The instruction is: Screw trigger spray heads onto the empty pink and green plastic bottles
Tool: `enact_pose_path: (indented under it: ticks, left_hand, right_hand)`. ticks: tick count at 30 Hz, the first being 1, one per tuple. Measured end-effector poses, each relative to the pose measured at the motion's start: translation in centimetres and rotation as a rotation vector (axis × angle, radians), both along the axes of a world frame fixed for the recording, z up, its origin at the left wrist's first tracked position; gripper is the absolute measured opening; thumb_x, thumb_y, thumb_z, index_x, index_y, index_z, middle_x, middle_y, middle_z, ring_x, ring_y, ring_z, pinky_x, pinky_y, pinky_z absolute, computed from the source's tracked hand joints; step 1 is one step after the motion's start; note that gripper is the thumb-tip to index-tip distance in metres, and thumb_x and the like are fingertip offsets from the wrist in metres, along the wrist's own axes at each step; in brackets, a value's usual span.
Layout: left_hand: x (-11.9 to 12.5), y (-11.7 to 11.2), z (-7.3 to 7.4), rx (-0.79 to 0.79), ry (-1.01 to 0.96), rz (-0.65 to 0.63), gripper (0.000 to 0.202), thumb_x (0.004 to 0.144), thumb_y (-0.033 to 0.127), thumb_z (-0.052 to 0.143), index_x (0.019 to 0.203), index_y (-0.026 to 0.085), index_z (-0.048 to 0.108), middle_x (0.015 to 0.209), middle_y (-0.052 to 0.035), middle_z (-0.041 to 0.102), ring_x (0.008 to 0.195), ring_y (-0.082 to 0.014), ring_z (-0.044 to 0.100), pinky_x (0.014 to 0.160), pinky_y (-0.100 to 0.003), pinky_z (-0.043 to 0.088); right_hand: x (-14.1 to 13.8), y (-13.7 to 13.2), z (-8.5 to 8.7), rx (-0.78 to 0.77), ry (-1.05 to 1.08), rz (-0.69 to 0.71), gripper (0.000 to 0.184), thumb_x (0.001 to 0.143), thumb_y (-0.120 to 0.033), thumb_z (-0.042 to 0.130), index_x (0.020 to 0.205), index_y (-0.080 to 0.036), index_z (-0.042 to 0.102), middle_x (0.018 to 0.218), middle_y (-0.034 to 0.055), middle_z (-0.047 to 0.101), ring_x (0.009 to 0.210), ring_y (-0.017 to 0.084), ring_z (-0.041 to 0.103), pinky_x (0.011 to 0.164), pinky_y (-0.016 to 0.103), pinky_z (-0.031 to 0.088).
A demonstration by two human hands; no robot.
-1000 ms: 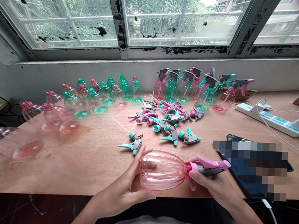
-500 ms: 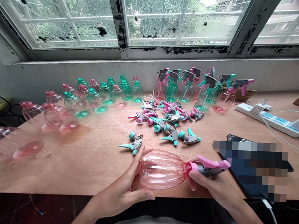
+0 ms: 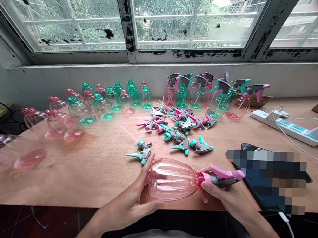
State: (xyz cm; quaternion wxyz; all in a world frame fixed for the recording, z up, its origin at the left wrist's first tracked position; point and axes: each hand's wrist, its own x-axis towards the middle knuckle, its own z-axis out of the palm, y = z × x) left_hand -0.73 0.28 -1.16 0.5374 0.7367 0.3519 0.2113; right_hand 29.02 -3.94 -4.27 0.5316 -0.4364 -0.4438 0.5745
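Rolled pink bottle slightly since a half-second ago; probably tightening sprayer.
Cradling base in left fingers, pinching collar in right fingers.

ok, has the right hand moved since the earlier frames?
No, no clear shift either way: against the white power strip, the right hand sits in the same place, at the pink sprayer collar.

The tabletop offers passage front left; piled spray heads obstruct the middle.
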Motion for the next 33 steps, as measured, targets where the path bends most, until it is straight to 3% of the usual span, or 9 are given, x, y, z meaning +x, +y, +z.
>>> enact_pose_path:
  ticks: [4, 10, 15, 18, 25, 30, 33]
  left_hand:
    - [0.09, 0.01, 0.19, -0.055, -0.025, -0.001, 0.116, 0.092, 0.038, 0.076, 0.159, 0.044, -0.019, 0.177, 0.0016, -0.001, 0.162, -0.0276, 0.006, 0.132, -0.046, 0.012]
    - [-0.12, 0.12, -0.12, -0.064, -0.007, 0.003, 0.108, 0.095, 0.042, 0.070, 0.161, 0.040, -0.015, 0.177, -0.0018, 0.003, 0.162, -0.0289, 0.007, 0.132, -0.048, 0.011]
    - [-0.10, 0.09, -0.23, -0.017, -0.009, -0.011, 0.104, 0.099, 0.034, 0.066, 0.160, 0.045, -0.016, 0.177, 0.0012, 0.003, 0.161, -0.0278, 0.015, 0.132, -0.046, 0.013]
    - [-0.07, 0.01, -0.18, -0.005, -0.024, -0.025, 0.100, 0.101, 0.027, 0.061, 0.158, 0.050, -0.018, 0.176, 0.0020, 0.003, 0.157, -0.0274, 0.027, 0.130, -0.049, 0.018]
    - [0.06, 0.10, 0.25, -0.076, -0.047, -0.014, 0.112, 0.096, 0.032, 0.070, 0.156, 0.048, -0.023, 0.176, -0.0010, 0.008, 0.155, -0.0282, 0.032, 0.129, -0.049, 0.021]
    - [-0.05, 0.16, 0.05, -0.089, -0.019, 0.001, 0.106, 0.096, 0.039, 0.069, 0.160, 0.047, -0.015, 0.176, 0.0025, 0.007, 0.160, -0.0288, 0.015, 0.131, -0.048, 0.014]
    - [-0.04, 0.11, 0.09, -0.076, -0.003, -0.005, 0.106, 0.097, 0.041, 0.068, 0.160, 0.044, -0.017, 0.177, 0.0012, 0.003, 0.161, -0.0290, 0.013, 0.132, -0.047, 0.014]
  right_hand:
    - [0.02, 0.13, 0.27, 0.009, -0.052, 0.036, 0.032, 0.086, -0.046, 0.084, 0.076, -0.017, 0.077, 0.063, 0.0000, 0.069, 0.059, 0.015, 0.062, 0.063, 0.027, 0.050]
    - [-0.03, 0.08, 0.26, 0.005, -0.021, 0.022, 0.028, 0.085, -0.044, 0.085, 0.086, -0.018, 0.076, 0.062, -0.0014, 0.069, 0.057, 0.015, 0.062, 0.063, 0.026, 0.051]
    - [-0.08, 0.02, 0.10, 0.010, 0.013, 0.003, 0.029, 0.085, -0.042, 0.086, 0.100, -0.020, 0.076, 0.061, -0.0028, 0.069, 0.057, 0.015, 0.063, 0.061, 0.026, 0.052]
    - [-0.07, 0.05, 0.14, 0.011, 0.001, 0.011, 0.028, 0.085, -0.042, 0.086, 0.097, -0.019, 0.076, 0.061, -0.0023, 0.069, 0.057, 0.015, 0.062, 0.061, 0.027, 0.051]
    - [0.11, 0.14, 0.39, 0.004, -0.064, 0.051, 0.032, 0.086, -0.048, 0.083, 0.077, -0.017, 0.077, 0.063, -0.0005, 0.067, 0.059, 0.016, 0.061, 0.064, 0.028, 0.048]
    - [0.15, 0.10, 0.31, -0.003, -0.074, 0.057, 0.033, 0.086, -0.049, 0.082, 0.077, -0.017, 0.077, 0.063, 0.0000, 0.068, 0.060, 0.016, 0.061, 0.064, 0.029, 0.048]
    - [0.09, 0.08, 0.28, -0.002, -0.043, 0.029, 0.029, 0.085, -0.046, 0.085, 0.086, -0.019, 0.076, 0.061, -0.0018, 0.067, 0.058, 0.016, 0.061, 0.063, 0.029, 0.049]
